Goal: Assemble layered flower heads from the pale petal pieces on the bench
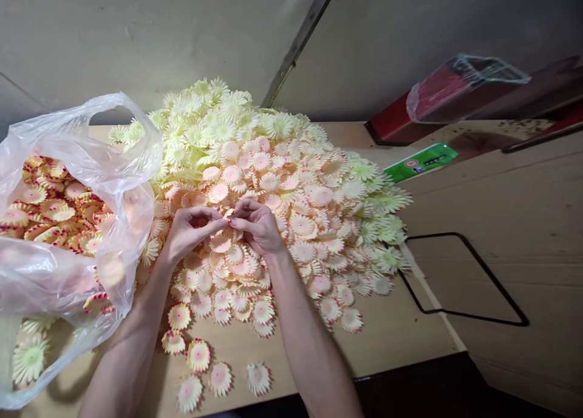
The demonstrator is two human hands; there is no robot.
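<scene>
While flower pieces (pixel 303 225) are spreading mid-frame, the left hand (pixel 194 231) and right hand (pixel 258 225) are pinching a small piece (pixel 229 214).

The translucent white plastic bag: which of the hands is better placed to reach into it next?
Left, probably: the left hand is nearer the bag; the right hand is farther across. Both pinch a small pinkish piece.

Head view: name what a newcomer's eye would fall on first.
Most likely the big heap of flower shapes in the middle, yellow-green at the back, pinkish in front. Next, the see-through plastic bag of red-edged flower shapes at the left, then the bright green packet beyond the heap's right side.
</scene>
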